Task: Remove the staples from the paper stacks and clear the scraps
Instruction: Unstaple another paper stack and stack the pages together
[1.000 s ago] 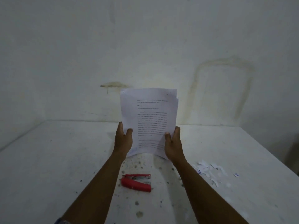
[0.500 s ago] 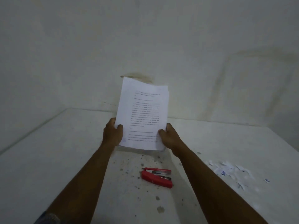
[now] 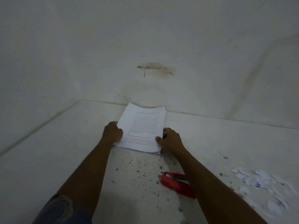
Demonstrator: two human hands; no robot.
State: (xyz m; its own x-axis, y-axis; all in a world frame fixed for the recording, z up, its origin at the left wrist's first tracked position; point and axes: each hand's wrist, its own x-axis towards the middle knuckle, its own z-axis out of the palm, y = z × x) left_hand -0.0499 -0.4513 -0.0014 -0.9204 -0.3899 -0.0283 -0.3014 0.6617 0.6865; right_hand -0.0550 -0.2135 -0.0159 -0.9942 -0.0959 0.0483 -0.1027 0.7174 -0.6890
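Note:
A stack of printed white paper (image 3: pixel 142 128) lies low over the white table (image 3: pixel 48 151), its near edge on the surface and its far edge by the wall. My left hand (image 3: pixel 112 132) grips the stack's left edge. My right hand (image 3: pixel 170 140) grips its right near corner. A red staple tool (image 3: pixel 176 183) lies on the table nearer to me, partly hidden under my right forearm. Torn paper scraps (image 3: pixel 262 183) are scattered at the right.
The table meets a stained white wall (image 3: pixel 155 70) at the back and another wall on the left. Dark specks dot the surface between my arms. A blue sleeve (image 3: pixel 64 210) shows at the bottom left.
Both hands have lowered the paper stack from upright in the air down onto the table, away from me. The view has shifted left, so the red tool and scraps appear further right.

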